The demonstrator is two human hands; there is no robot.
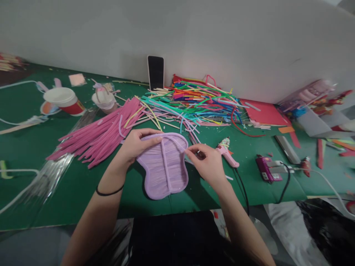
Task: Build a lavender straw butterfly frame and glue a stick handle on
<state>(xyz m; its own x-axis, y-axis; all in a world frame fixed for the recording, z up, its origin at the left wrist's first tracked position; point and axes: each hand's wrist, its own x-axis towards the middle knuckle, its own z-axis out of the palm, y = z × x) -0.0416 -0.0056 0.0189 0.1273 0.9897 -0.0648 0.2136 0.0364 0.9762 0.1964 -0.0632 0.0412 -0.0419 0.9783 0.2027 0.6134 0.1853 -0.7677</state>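
Up front, left hand [135, 146] clasps lilac frame [165, 173]; right hand [206, 162] seemingly pinches it.

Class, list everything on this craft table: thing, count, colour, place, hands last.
lilac winged pipe-cleaner panel: one, lilac, front centre.
fuzzy pink pipe cleaners: a bundle, pink, left of the panel.
mixed pipe cleaners: a pile, many colours, behind the panel.
smartphone: one, black screen, upright against the wall.
lidded paper cup: one, red, white lid, far left.
pink glue gun: one, pink, right of the panel.
magenta glue gun: one, magenta, further right.
green mat: one, green, under everything.
left hand: grips the panel's upper left edge.
right hand: pinches its right rim.
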